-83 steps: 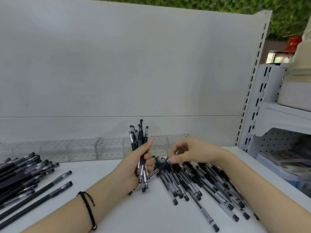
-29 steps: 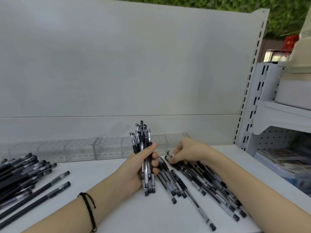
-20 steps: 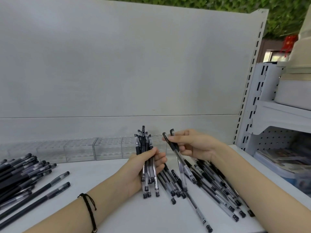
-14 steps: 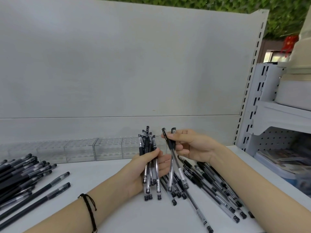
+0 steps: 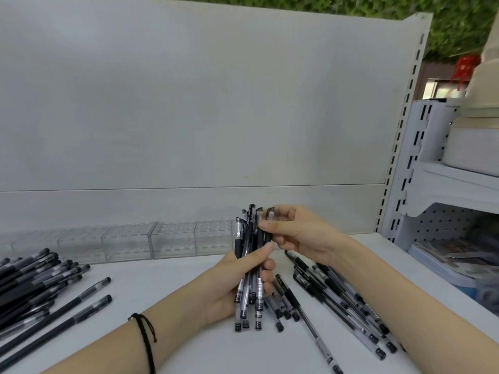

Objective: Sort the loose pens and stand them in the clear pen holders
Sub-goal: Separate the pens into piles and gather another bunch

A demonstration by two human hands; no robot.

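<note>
In the head view, just in front of the clear pen holders (image 5: 151, 242), the left hand (image 5: 232, 287) is curled tight around an upright bundle of pens (image 5: 249, 265) while the right hand (image 5: 297, 236) pinches one pen into it, so the crowded, uneven bundle could slip and scatter onto the loose pens (image 5: 337, 298) lying right of it.

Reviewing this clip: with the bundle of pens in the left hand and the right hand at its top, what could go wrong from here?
1. The left hand holds the bundle of pens with uneven ends; as the right hand feeds in more, the grip may loosen and pens could slide out.
2. The loose pens lie near the table edge by the right forearm; a sweep might knock some off.
3. The clear pen holders look light; inserting a whole bundle could push them.
</note>
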